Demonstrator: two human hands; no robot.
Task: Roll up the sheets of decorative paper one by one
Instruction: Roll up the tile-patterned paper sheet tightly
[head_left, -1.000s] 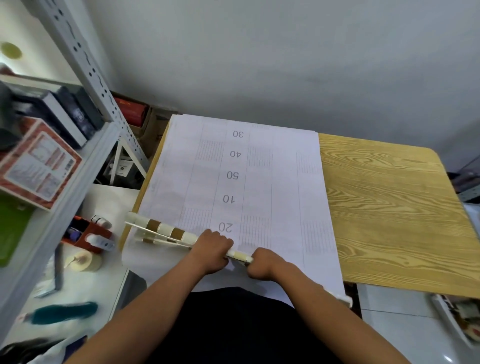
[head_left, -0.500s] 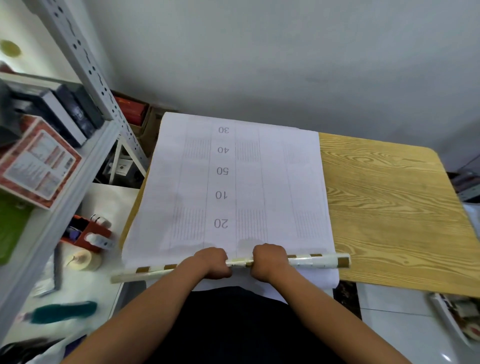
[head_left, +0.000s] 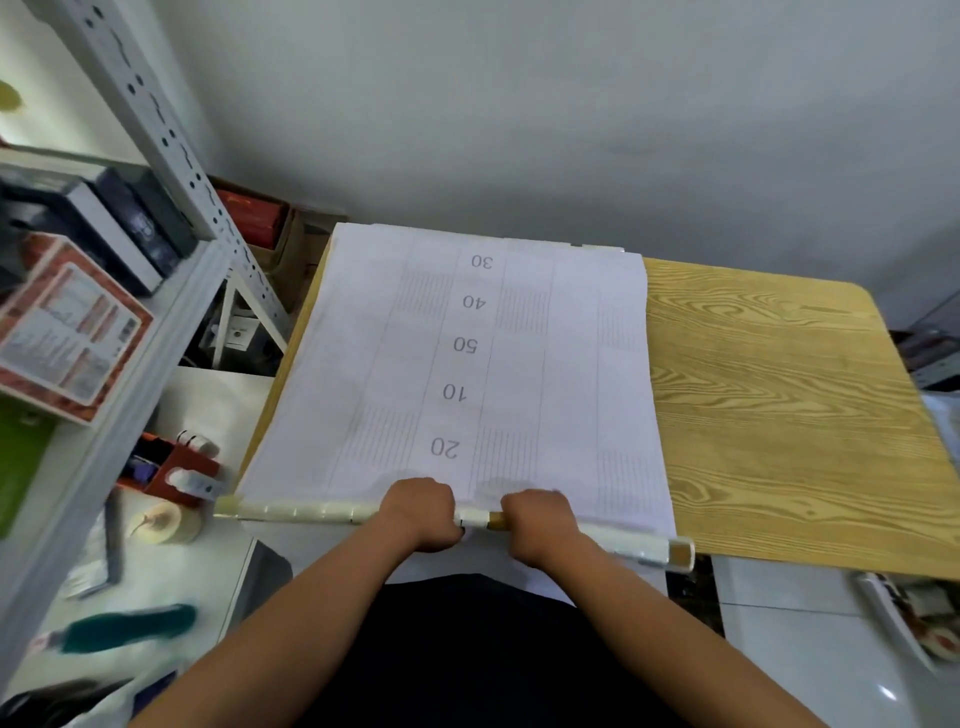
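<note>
A large white sheet of decorative paper (head_left: 519, 364) lies face down on the wooden table (head_left: 779, 415), its backing printed with grid lines and upside-down numbers. Its near edge is wound into a thin cream and gold roll (head_left: 301, 510) that spans the sheet's width at the table's front edge. My left hand (head_left: 421, 512) grips the roll just left of centre. My right hand (head_left: 540, 525) grips it just right of centre. A short bit of roll shows between the two fists. The roll's right end (head_left: 675, 553) sticks out past the paper.
A grey metal shelf rack (head_left: 171, 156) with boxes stands at the left. Below it a white surface holds a red holder with bottles (head_left: 176, 467), a tape roll (head_left: 166, 522) and a teal object (head_left: 124, 626). The wall is close behind the table.
The roll swung from slanted to lying across the sheet's near edge. Both hands keep their grip and have shifted slightly. The roll's left part now shows more cream than gold.
</note>
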